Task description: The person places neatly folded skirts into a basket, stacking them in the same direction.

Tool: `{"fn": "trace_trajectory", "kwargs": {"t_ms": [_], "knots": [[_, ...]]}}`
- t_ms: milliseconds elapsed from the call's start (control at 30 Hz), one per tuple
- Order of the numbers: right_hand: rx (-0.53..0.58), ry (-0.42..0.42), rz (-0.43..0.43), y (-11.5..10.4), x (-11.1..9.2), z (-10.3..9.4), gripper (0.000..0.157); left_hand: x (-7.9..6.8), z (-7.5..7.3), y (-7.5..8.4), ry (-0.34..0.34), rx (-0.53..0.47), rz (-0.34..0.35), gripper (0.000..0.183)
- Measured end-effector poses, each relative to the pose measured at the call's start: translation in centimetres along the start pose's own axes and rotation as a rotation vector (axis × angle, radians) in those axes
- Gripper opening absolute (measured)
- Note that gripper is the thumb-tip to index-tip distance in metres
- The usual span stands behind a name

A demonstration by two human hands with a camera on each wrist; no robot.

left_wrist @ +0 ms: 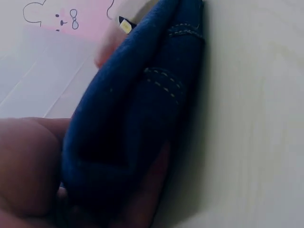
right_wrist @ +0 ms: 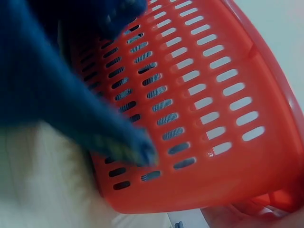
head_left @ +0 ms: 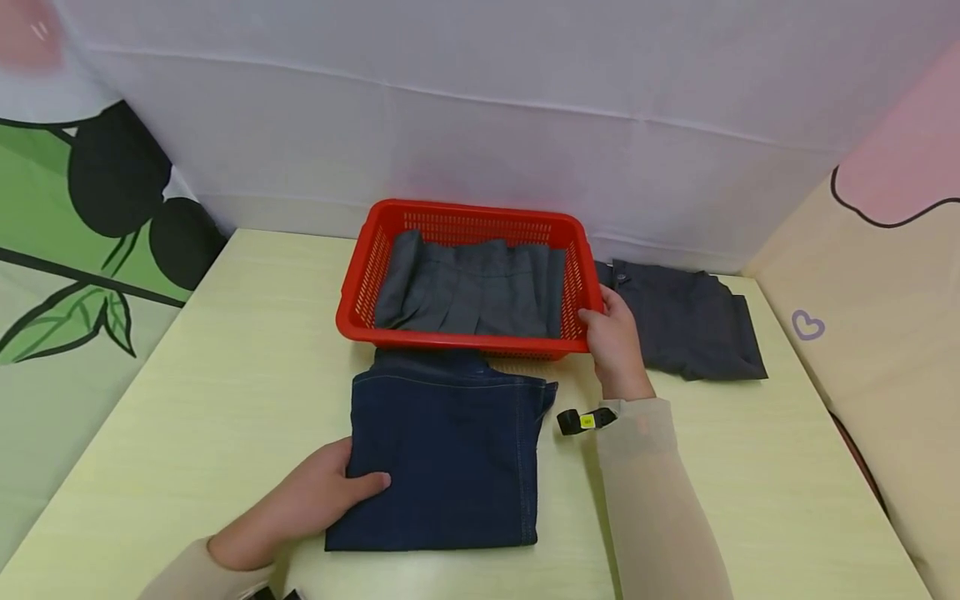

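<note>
Folded dark blue jeans point(head_left: 442, 458) lie on the table in front of me in the head view. My left hand point(head_left: 322, 492) pinches their left edge, thumb on top and fingers underneath; the left wrist view shows the thick denim fold point(left_wrist: 118, 109) between thumb and fingers. Behind the jeans is a red slotted plastic basket point(head_left: 480, 342) with a folded grey pleated garment point(head_left: 472, 287) inside. The right hand point(head_left: 618, 342) grips the basket's front right corner by the rim. In the right wrist view, the basket wall point(right_wrist: 190, 95) is close, with blurred denim point(right_wrist: 71, 95) before it.
A folded dark grey garment point(head_left: 682, 321) lies right of the basket, partly hidden behind it and the right hand. The pale table point(head_left: 225, 400) meets a white cloth wall point(head_left: 480, 125) at the back and printed cloth panels on both sides.
</note>
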State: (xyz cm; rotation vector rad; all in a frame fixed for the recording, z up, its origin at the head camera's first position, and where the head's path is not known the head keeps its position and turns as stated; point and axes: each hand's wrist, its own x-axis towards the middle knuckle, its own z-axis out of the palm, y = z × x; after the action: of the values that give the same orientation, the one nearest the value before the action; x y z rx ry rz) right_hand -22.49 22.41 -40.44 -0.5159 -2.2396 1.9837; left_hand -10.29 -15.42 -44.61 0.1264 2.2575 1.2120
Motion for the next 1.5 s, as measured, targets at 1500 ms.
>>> {"fn": "trace_trajectory", "kwargs": {"t_ms": [1500], "knots": [[0.028,-0.047,0.028,0.7,-1.5,-1.7,0.058,2.4,1.9,0.0,-0.356,-0.771,0.113,0.067]]}}
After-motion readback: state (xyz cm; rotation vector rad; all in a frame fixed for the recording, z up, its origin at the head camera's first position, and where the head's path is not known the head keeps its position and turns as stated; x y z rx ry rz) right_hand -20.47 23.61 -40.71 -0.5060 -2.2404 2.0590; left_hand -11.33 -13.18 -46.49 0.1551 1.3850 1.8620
